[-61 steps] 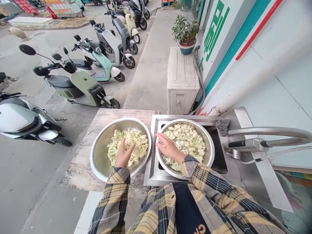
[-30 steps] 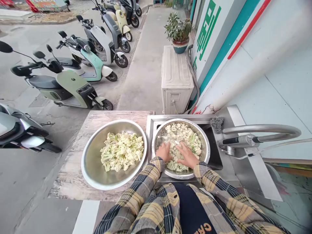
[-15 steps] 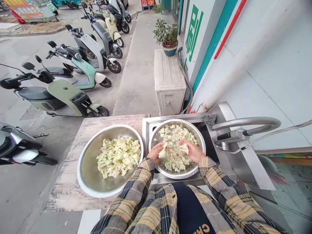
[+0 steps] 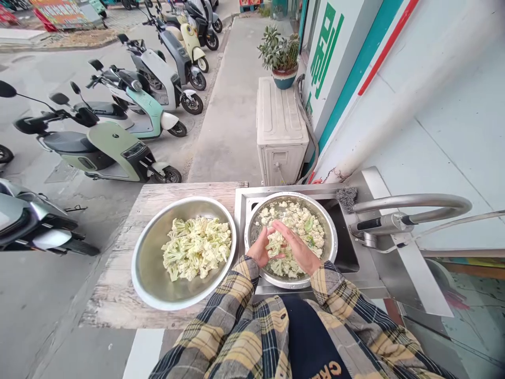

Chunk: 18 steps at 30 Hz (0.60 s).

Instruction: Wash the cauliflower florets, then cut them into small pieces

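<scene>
Two steel bowls stand before me. The left bowl (image 4: 147, 273) on the wooden board holds a heap of cauliflower florets (image 4: 197, 247). The right bowl (image 4: 330, 231) sits in the sink and holds florets in water (image 4: 300, 218). Both hands are over the right bowl, cupped together round a clump of wet florets (image 4: 275, 246). My left hand (image 4: 259, 251) closes on it from the left, and my right hand (image 4: 295, 246) covers it from above and the right.
A steel sink (image 4: 357, 263) with a long tap (image 4: 410, 208) and a scouring pad (image 4: 346, 198) lies to the right, against a white wall. Beyond the wooden board (image 4: 118, 287) stand an air-conditioner unit (image 4: 280, 129) with a potted plant (image 4: 282, 55), and several parked scooters (image 4: 102, 147).
My left hand left the left bowl and joined the right hand in the water bowl. Both hands scooped up florets and have now pressed together round one clump.
</scene>
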Tool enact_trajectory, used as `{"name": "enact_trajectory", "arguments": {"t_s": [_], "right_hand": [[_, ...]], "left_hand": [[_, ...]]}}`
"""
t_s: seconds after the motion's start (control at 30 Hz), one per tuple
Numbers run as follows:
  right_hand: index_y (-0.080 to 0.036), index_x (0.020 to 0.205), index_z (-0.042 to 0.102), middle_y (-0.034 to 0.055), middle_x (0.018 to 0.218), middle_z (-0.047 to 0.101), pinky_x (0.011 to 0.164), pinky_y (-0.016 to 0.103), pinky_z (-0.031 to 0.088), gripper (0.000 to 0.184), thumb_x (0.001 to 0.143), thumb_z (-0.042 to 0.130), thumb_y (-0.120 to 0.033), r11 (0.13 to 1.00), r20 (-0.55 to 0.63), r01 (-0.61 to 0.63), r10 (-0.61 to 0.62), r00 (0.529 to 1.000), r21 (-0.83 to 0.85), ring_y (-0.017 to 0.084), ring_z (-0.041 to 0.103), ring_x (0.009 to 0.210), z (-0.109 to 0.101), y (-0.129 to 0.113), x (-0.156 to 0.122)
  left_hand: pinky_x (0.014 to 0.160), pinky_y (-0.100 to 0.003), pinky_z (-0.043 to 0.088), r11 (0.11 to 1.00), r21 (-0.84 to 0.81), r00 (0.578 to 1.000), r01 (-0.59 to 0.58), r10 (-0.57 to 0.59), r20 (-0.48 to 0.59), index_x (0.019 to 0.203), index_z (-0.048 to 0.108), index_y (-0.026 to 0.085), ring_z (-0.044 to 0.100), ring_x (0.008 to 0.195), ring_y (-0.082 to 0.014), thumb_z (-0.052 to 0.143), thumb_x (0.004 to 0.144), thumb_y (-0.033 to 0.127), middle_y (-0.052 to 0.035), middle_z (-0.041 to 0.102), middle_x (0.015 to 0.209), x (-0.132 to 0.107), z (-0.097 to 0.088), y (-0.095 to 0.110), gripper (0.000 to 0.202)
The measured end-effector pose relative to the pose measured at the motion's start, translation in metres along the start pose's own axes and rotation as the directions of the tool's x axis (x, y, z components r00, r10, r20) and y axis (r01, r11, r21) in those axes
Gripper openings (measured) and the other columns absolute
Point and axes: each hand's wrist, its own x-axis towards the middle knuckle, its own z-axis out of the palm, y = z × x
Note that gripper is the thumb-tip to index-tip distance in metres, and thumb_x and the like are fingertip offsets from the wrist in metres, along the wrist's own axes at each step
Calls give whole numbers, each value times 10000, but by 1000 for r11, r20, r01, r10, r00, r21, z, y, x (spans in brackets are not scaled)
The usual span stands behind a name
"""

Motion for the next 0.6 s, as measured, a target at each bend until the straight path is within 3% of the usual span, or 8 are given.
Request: {"name": "enact_trajectory", "arguments": {"t_s": [0.13, 0.23, 0.33, 0.4, 0.5, 0.6], "right_hand": [[-357, 1500, 168, 0, 1555, 278, 1174, 472, 107, 630, 938, 149, -640, 994, 85, -48, 40, 996, 102, 182, 188, 1445, -4, -8, -2], [-361, 1509, 91, -2, 1581, 192, 1176, 455, 103, 659, 930, 221, -648, 999, 134, -9, 14, 991, -38, 187, 149, 1454, -8, -13, -6], [-351, 1513, 83, 2, 1588, 165, 1183, 435, 79, 684, 925, 276, -643, 988, 148, 48, -26, 989, -148, 192, 126, 1458, -7, -14, -9], [-357, 1512, 81, 1, 1587, 168, 1179, 453, 107, 680, 925, 262, -647, 992, 98, 49, -38, 994, -119, 208, 169, 1450, -9, -11, -9], [-361, 1510, 104, 12, 1568, 243, 1144, 475, 241, 656, 926, 158, -655, 999, -51, 35, -34, 998, 17, 230, 338, 1388, -24, 1, -4], [-295, 1481, 279, 67, 1481, 416, 1067, 452, 385, 651, 936, 143, -625, 1000, -192, -11, 6, 981, -26, 242, 479, 1288, -50, 27, 2]], "left_hand": [[768, -402, 578, 999, 26, 992, -45, 42, 119, 1320, 492, 238, 656, 980, -263, 679, 759, 508, -140, 568, 1274, -1, -5, -7, 650], [785, -422, 571, 998, 42, 977, -37, 27, 210, 1301, 510, 216, 659, 987, -280, 713, 750, 417, -142, 634, 1181, 1, -8, -11, 621], [786, -423, 570, 999, 38, 975, -17, 9, 221, 1294, 508, 211, 666, 979, -280, 701, 755, 362, -130, 669, 1107, 4, -8, -14, 592], [768, -409, 575, 1000, 16, 978, -14, 10, 210, 1279, 506, 201, 673, 965, -277, 697, 745, 334, -123, 676, 1079, 4, -9, -16, 582], [733, -376, 582, 999, -16, 981, -39, 41, 189, 1231, 513, 197, 678, 955, -272, 710, 712, 289, -116, 674, 1072, 3, -10, -20, 562], [700, -344, 583, 996, -24, 981, -86, 89, 172, 1171, 528, 203, 676, 957, -270, 709, 707, 292, -107, 666, 1079, -4, -12, -14, 505]]}}
